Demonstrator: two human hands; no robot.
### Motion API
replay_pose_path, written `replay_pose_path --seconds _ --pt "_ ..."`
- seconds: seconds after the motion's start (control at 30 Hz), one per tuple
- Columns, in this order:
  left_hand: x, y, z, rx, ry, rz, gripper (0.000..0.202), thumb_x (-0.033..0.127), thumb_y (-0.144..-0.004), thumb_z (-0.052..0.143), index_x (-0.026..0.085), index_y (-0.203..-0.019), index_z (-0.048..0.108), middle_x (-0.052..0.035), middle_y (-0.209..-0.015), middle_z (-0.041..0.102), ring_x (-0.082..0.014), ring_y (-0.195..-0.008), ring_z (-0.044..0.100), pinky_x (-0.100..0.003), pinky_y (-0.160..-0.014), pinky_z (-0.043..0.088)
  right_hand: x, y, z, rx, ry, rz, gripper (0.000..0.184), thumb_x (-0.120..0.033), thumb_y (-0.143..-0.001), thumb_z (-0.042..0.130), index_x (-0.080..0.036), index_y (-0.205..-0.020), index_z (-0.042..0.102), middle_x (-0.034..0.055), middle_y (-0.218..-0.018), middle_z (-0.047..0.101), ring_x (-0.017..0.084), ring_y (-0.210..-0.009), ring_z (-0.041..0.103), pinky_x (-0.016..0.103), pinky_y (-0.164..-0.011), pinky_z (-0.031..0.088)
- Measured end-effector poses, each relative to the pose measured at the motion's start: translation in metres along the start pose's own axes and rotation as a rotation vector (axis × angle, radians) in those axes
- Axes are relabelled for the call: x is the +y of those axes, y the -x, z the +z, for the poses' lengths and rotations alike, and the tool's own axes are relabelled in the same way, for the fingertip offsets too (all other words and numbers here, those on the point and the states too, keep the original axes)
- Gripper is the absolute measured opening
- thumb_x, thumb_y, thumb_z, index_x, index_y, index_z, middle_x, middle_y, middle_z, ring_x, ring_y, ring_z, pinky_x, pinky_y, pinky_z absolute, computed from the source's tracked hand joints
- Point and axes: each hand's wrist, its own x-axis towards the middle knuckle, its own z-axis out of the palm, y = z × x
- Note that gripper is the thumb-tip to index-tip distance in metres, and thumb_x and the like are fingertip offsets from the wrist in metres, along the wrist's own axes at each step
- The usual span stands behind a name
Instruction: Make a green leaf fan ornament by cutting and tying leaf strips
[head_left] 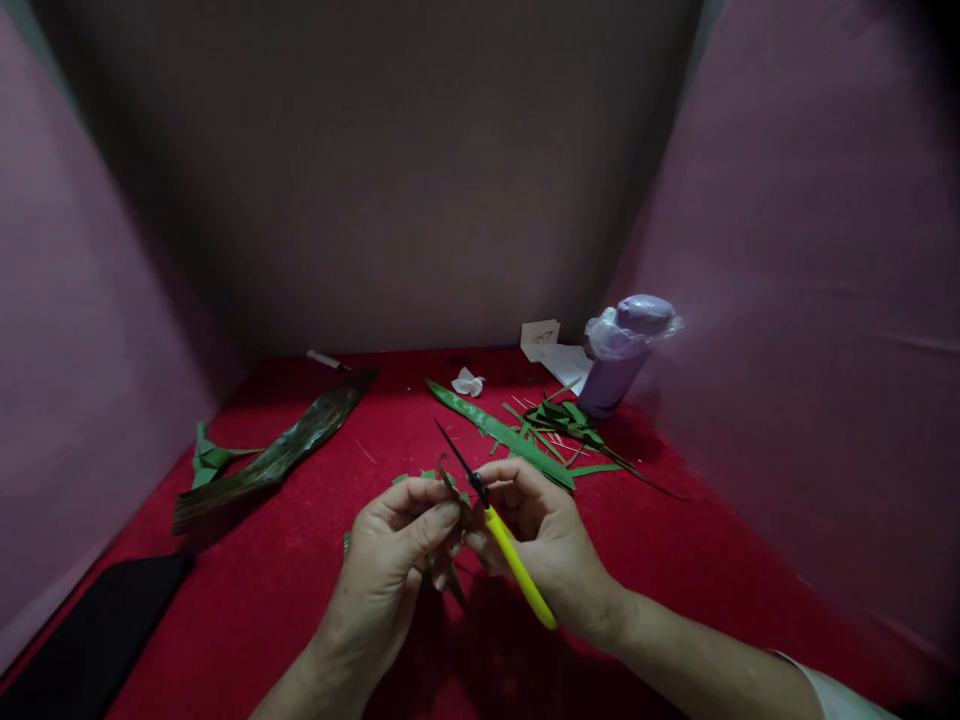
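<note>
My left hand is closed, thumb and forefinger pinching a thin brownish-green leaf strip whose tip curls upward. Yellow-handled scissors are in my right hand, their dark blades pointing up and to the left, past the strip. The right fingertips are close to the left ones; whether they also touch the strip I cannot tell. Bits of green leaf show behind the left fingers, and darker leaf ends hang below them. Most of the piece between my hands is hidden by the fingers.
On the red cloth, a long green leaf lies beyond my hands, beside a pile of leaf scraps and thin sticks. A purple bottle wrapped in plastic stands behind. Leftward lie a dark broad leaf and a black flat object.
</note>
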Motion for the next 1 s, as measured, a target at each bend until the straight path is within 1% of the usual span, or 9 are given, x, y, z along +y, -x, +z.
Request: replay_pose_path --seconds 0.1,0.23,0.33,0.43,0.57,0.63,0.77,0.9,1.0 --pt "0.001 0.000 -0.001 -0.007 0.012 -0.002 0.019 0.023 -0.062 0.074 0.014 -0.073 0.061 -0.0010 -0.065 0.061 -0.0096 -0.049 0.054 -0.017 -0.036 0.037 0.000 0.001 0.000 0.008 0.082 -0.031 0.039 -0.020 -0.061 0.076 -0.024 -0.092 0.052 -0.0041 -0.074 0.055 0.008 -0.059 0.051 0.020 -0.050 0.041" --pt "0.004 -0.003 -0.004 -0.010 0.036 0.031 0.017 0.023 -0.067 0.071 0.014 -0.074 0.059 0.0019 -0.058 0.056 -0.0068 -0.046 0.049 -0.015 -0.036 0.036 -0.007 0.002 -0.001 0.011 0.270 -0.041 0.044 -0.019 -0.062 0.074 -0.026 -0.098 0.051 -0.0036 -0.081 0.055 0.010 -0.069 0.051 0.022 -0.061 0.043" --pt "0.008 -0.005 -0.008 0.003 0.035 0.064 0.015 0.022 -0.069 0.069 0.014 -0.074 0.057 0.0019 -0.058 0.055 -0.0066 -0.047 0.048 -0.014 -0.036 0.035 -0.016 0.002 -0.003 -0.048 0.409 -0.039 0.048 -0.016 -0.060 0.074 -0.026 -0.100 0.049 -0.0041 -0.082 0.052 0.011 -0.071 0.049 0.022 -0.064 0.042" --pt "0.011 -0.007 -0.011 0.024 0.034 0.073 0.014 0.022 -0.070 0.068 0.014 -0.075 0.057 0.0008 -0.063 0.058 -0.0061 -0.049 0.049 -0.014 -0.037 0.034 -0.022 0.002 -0.006 -0.097 0.636 -0.025 0.052 -0.015 -0.057 0.076 -0.026 -0.099 0.048 -0.0047 -0.081 0.051 0.012 -0.071 0.046 0.023 -0.064 0.041" --pt "0.012 -0.007 -0.013 0.035 0.041 0.079 0.015 0.022 -0.069 0.068 0.014 -0.076 0.058 -0.0003 -0.067 0.058 -0.0064 -0.050 0.049 -0.014 -0.037 0.035 -0.023 0.002 -0.009 -0.075 0.850 -0.027 0.052 -0.028 -0.056 0.080 -0.025 -0.097 0.048 -0.0071 -0.068 0.048 0.011 -0.061 0.042 0.022 -0.056 0.037" --pt "0.012 -0.007 -0.012 0.035 0.043 0.085 0.016 0.022 -0.068 0.069 0.013 -0.076 0.059 -0.0001 -0.064 0.058 -0.0069 -0.049 0.049 -0.014 -0.037 0.035 -0.023 0.002 -0.011 -0.093 0.919 -0.064 0.054 -0.035 -0.053 0.082 -0.024 -0.095 0.050 -0.0068 -0.068 0.050 0.011 -0.059 0.043 0.023 -0.055 0.037" --pt "0.010 -0.008 -0.011 0.065 0.035 0.076 0.019 0.021 -0.063 0.072 0.014 -0.076 0.061 0.0004 -0.059 0.058 -0.0080 -0.047 0.050 -0.015 -0.036 0.036 -0.021 0.001 -0.015 -0.159 1.013 -0.180 0.054 -0.045 -0.052 0.081 -0.024 -0.095 0.055 -0.0038 -0.074 0.057 0.012 -0.060 0.047 0.025 -0.058 0.037" --pt "0.007 -0.009 -0.012 0.075 -0.013 0.074 0.018 0.020 -0.062 0.073 0.014 -0.075 0.062 -0.0002 -0.059 0.060 -0.0076 -0.044 0.050 -0.015 -0.034 0.036 -0.017 0.000 -0.019 -0.162 1.032 -0.314 0.059 -0.052 -0.055 0.077 -0.022 -0.101 0.056 -0.0002 -0.078 0.060 0.015 -0.068 0.053 0.027 -0.063 0.040" --pt "0.006 -0.010 -0.014 0.063 -0.049 0.082 0.015 0.018 -0.062 0.072 0.014 -0.073 0.063 -0.0007 -0.061 0.061 -0.0077 -0.044 0.050 -0.015 -0.034 0.037 -0.016 0.000 -0.021 -0.167 1.029 -0.342 0.059 -0.053 -0.057 0.075 -0.021 -0.103 0.057 0.0005 -0.077 0.060 0.015 -0.067 0.053 0.027 -0.063 0.040"
